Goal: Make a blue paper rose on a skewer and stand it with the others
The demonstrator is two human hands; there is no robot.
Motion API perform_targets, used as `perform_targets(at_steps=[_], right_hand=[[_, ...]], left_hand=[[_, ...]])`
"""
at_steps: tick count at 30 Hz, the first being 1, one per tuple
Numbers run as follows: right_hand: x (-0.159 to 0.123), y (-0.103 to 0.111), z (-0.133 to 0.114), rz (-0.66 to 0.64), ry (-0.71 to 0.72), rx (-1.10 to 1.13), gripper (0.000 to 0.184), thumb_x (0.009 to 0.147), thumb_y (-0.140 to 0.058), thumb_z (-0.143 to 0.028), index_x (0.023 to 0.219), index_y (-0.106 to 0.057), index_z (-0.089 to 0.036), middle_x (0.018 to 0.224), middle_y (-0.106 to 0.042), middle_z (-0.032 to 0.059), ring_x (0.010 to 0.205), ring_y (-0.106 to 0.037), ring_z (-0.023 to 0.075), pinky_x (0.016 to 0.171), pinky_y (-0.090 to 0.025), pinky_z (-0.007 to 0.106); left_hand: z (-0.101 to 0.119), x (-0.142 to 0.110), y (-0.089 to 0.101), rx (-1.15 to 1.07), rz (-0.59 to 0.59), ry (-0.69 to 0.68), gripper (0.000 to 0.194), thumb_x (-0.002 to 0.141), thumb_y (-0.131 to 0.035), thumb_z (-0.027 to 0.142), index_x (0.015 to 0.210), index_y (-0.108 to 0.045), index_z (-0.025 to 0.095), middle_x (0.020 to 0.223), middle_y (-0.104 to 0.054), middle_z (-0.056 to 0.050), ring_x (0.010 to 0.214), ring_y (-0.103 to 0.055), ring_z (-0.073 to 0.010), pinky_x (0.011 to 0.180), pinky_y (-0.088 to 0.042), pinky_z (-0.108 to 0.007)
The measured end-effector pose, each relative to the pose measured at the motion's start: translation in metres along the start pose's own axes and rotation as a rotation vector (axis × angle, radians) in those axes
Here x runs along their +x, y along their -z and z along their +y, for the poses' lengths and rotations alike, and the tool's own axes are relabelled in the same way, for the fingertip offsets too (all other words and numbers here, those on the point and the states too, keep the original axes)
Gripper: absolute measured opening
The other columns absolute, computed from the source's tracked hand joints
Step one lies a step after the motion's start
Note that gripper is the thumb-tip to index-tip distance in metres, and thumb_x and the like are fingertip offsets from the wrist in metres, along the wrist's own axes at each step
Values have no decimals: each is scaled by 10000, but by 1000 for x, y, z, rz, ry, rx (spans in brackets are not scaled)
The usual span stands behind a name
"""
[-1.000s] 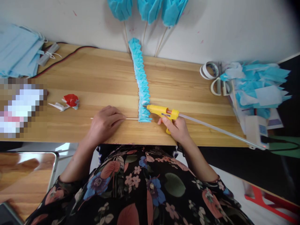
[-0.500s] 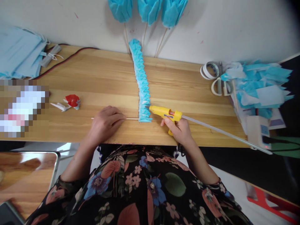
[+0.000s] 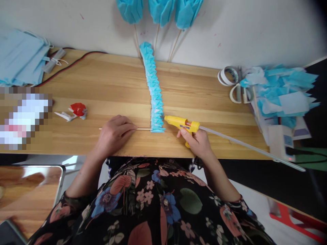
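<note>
My left hand (image 3: 114, 134) rests on the table with its fingers closed around a thin wooden stick (image 3: 143, 129). The stick's right end meets the near end of a long strip of folded blue material (image 3: 154, 92), which runs away from me across the table. In my right hand (image 3: 198, 140) is a yellow hot glue gun (image 3: 180, 122), fingers wrapped round its handle. The gun's nozzle points left, just beside the strip's right edge near its lower end. A long translucent glue stick (image 3: 237, 141) juts out of the gun's back towards the right.
Three blue fabric flowers (image 3: 159, 12) on sticks lean against the wall. To the left lie stacked blue masks (image 3: 21, 59), a pixelated phone (image 3: 28, 117) and a red wrapper (image 3: 78, 109). White tape (image 3: 229, 75), scissors (image 3: 235, 94), blue scraps (image 3: 286, 88) and a white power box (image 3: 281, 143) are at right.
The glue gun in my right hand has shifted slightly right, its nozzle moving off the strip's edge. My left hand stays on the stick.
</note>
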State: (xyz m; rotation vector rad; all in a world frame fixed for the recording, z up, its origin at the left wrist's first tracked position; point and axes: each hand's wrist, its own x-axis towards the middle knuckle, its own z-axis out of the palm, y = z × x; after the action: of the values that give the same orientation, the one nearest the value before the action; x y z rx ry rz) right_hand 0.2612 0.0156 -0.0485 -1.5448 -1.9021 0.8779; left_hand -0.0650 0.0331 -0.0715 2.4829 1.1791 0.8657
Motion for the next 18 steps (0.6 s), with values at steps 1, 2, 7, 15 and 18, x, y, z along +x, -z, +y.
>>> perform_targets(at_steps=[1,2,7,15,18], right_hand=[[0,0,0,-1,8,-19,415,984,-492,-457,730,-703,-204,584,-597,3,523,-512,144,572,-421,293],[0,0,-1,2,20,-42,416,987,-492,-469,741,-699,-205,622,-629,17,558,-547,157,596,-438,300],[-2,8,-2,-12,93,-126,394,997,-508,-495,878,-735,-196,914,-765,96,833,-698,250,760,-516,365],[-10,10,28,73,-28,204,378,995,-562,-524,947,-795,-231,971,-797,68,806,-703,203,704,-548,328],[-9,5,37,164,-69,398,416,990,-564,-576,930,-794,-236,909,-800,59,702,-657,169,560,-498,276]], left_hand=[[0,0,0,-1,-1,0,174,1009,-605,194,959,-765,147,920,-732,-98,852,-638,-218,743,-505,-349],[0,0,0,0,-3,1,175,1010,-604,195,958,-764,146,921,-731,-97,854,-637,-217,747,-505,-349],[0,-1,-1,12,-3,1,185,1014,-595,201,956,-761,144,926,-726,-100,860,-639,-218,751,-507,-345],[1,0,0,27,3,2,177,1015,-600,195,960,-758,139,909,-717,-93,843,-624,-213,736,-493,-332],[0,0,1,31,-8,-3,178,1017,-599,196,964,-755,131,912,-711,-94,848,-618,-215,743,-490,-331]])
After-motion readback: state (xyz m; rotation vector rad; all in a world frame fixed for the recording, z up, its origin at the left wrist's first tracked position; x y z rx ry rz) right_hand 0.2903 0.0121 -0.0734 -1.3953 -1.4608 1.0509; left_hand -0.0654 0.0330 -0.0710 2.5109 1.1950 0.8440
